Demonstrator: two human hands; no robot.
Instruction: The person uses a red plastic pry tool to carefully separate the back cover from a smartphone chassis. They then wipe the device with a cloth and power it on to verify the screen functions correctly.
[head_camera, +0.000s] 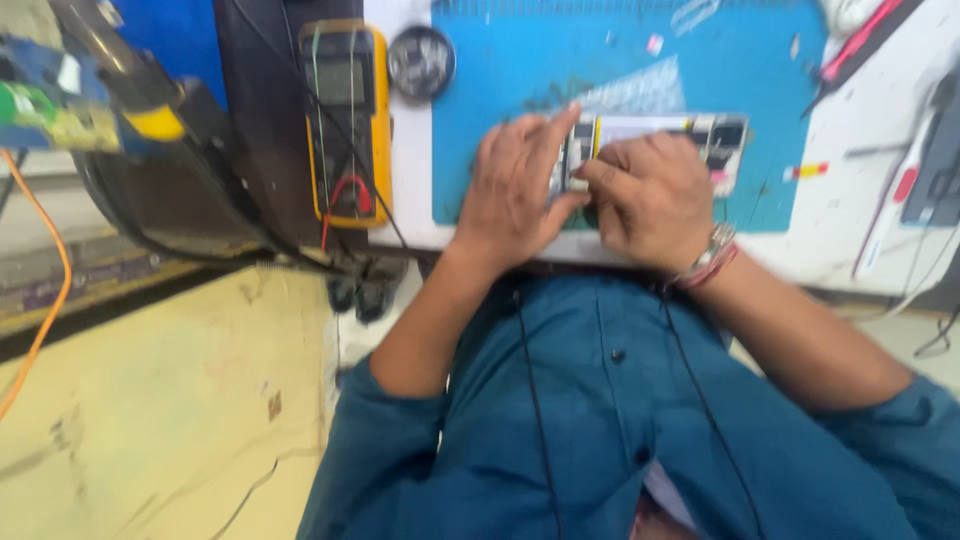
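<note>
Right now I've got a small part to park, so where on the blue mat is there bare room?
The blue mat is bare between the round tin and the opened phone, and along its top, above the phone. It is crowded where the left hand and right hand work on the phone. The yellow multimeter lies off the mat's left edge.

Cream floor, white workbench

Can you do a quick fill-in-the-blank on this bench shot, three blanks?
1. Both hands, left hand and right hand, rest on an opened phone lying on a ____ mat.
2. The multimeter has a ____ casing.
3. The bracelet is on the ____ wrist.

Missing: blue; yellow; right
</note>
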